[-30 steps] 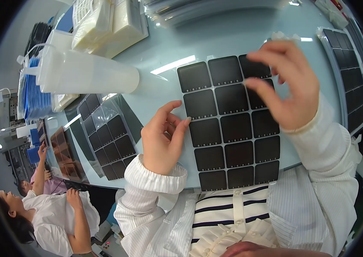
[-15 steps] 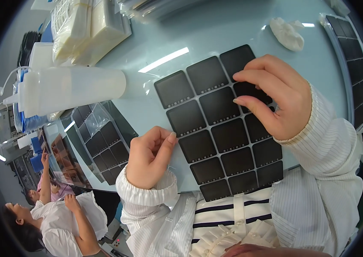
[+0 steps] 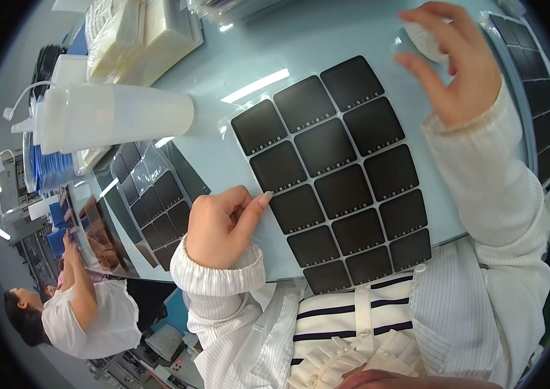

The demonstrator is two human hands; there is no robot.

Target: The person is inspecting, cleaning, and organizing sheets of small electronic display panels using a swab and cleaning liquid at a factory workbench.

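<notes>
A sheet of black rounded squares [image 3: 336, 188], parted by pale gaps and bearing small marks along each square's edge, lies in front of me. My left hand [image 3: 226, 223] is closed in a pinch at the sheet's left edge, thumb and forefinger together there. Off the sheet's far right corner, my right hand [image 3: 459, 61] is raised with thumb and fingers spread and nothing between them. Partly hidden behind its fingers is a crumpled white wad [image 3: 425, 43] on the table.
A translucent squeeze bottle [image 3: 119, 118] stands at the left, with wrapped stacks [image 3: 158, 45] beyond it. More black-squared sheets lie at the left [image 3: 158, 201] and far right [image 3: 540, 91]. A person in white [image 3: 93, 318] works at the far left.
My right hand has left the sheet and moved up and right to the white wad, its fingers spreading. The sheet has shifted slightly away from me; my left hand stays at its edge.
</notes>
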